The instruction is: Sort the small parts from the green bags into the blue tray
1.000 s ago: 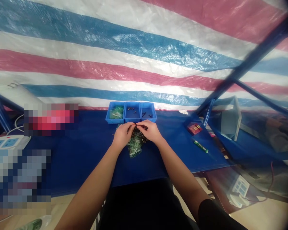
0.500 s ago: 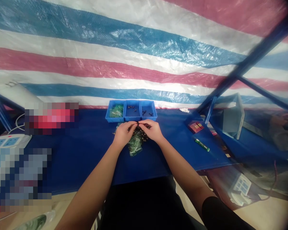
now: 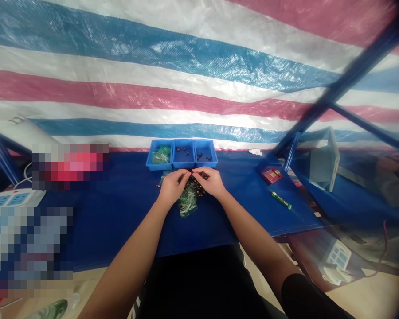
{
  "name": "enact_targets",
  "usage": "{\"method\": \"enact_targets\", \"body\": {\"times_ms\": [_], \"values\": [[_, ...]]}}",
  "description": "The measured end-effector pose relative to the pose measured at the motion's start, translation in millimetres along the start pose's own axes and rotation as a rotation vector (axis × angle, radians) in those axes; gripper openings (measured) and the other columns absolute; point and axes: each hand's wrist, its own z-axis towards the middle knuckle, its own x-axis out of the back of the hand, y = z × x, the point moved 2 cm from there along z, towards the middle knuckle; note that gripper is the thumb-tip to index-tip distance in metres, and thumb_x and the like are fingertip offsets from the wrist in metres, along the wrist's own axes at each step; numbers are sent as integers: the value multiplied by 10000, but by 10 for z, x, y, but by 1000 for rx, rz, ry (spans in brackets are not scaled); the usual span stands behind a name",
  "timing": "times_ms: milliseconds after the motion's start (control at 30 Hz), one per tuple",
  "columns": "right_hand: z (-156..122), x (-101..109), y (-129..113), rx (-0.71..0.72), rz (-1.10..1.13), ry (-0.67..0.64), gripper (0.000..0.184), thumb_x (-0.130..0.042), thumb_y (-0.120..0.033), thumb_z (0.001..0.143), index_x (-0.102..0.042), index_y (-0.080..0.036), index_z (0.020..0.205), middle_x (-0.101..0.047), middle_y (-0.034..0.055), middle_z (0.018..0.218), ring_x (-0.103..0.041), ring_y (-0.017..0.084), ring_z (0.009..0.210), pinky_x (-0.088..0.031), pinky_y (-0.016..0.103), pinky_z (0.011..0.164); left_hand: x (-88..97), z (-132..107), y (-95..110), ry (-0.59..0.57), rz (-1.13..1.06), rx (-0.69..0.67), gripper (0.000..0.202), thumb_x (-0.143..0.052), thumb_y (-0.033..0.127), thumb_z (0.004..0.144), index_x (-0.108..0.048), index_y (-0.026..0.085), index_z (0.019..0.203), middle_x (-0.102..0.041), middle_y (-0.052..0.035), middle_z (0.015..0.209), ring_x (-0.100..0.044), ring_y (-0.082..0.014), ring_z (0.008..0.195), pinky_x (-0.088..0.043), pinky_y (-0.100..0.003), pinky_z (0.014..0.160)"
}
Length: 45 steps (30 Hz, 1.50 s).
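Observation:
My left hand (image 3: 173, 184) and my right hand (image 3: 211, 180) meet over the table, thumbs and forefingers pinched together. Between the fingertips is a small dark part (image 3: 191, 171), too small and too covered to name. Right below the hands lies a pile of small dark, screw-like pieces (image 3: 199, 187), partly hidden by the fingers. Clear green-tinted packets with small pieces inside (image 3: 188, 203) spread from the pile toward me. Just beyond my hands stand three joined blue bins: green packets fill the left bin (image 3: 158, 167), and a few dark pieces lie in the middle bin (image 3: 182, 165) and right bin (image 3: 206, 163).
On the blue table (image 3: 119, 221), a red box (image 3: 271, 175) and a green tube (image 3: 281, 200) lie at the right. A white power strip (image 3: 16, 198) and blurred-out items are at the left. Striped sheeting (image 3: 186, 79) hangs behind; a blue frame bar (image 3: 346, 79) slants at right.
Both hands stay over the pile in nearly the same pinch. The view has shifted very slightly; nothing else has visibly moved.

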Motion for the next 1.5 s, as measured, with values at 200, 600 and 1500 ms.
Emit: {"method": "enact_targets", "body": {"times_ms": [200, 600, 1500], "values": [[2, -15, 10, -39, 11, 15, 205, -646, -363, 853, -752, -221, 956, -746, 49, 917, -678, 173, 750, -552, 293, 693, -6, -4, -18, 19, -46, 27, 311, -528, 452, 927, -673, 219, 1075, -677, -7, 755, -637, -156, 702, -470, -244, 611], [-16, -10, -59, -12, 19, 13, 214, -649, -355, 854, -747, -217, 984, -742, 53, 917, -671, 168, 740, -548, 288, 676, -2, -5, -6, -3, -35, 44, 320, -489, 466, 945, -658, 211, 1039, -673, -8, 749, -627, -148, 665, -457, -242, 592], [-17, -28, -19, -49, 23, 20, 231, -657, -368, 843, -750, -227, 1001, -747, 52, 925, -685, 179, 765, -571, 304, 711, -19, -8, -2, 4, -15, 43, 312, -465, 452, 959, -659, 213, 1014, -681, -11, 747, -638, -153, 668, -461, -243, 598]]}}
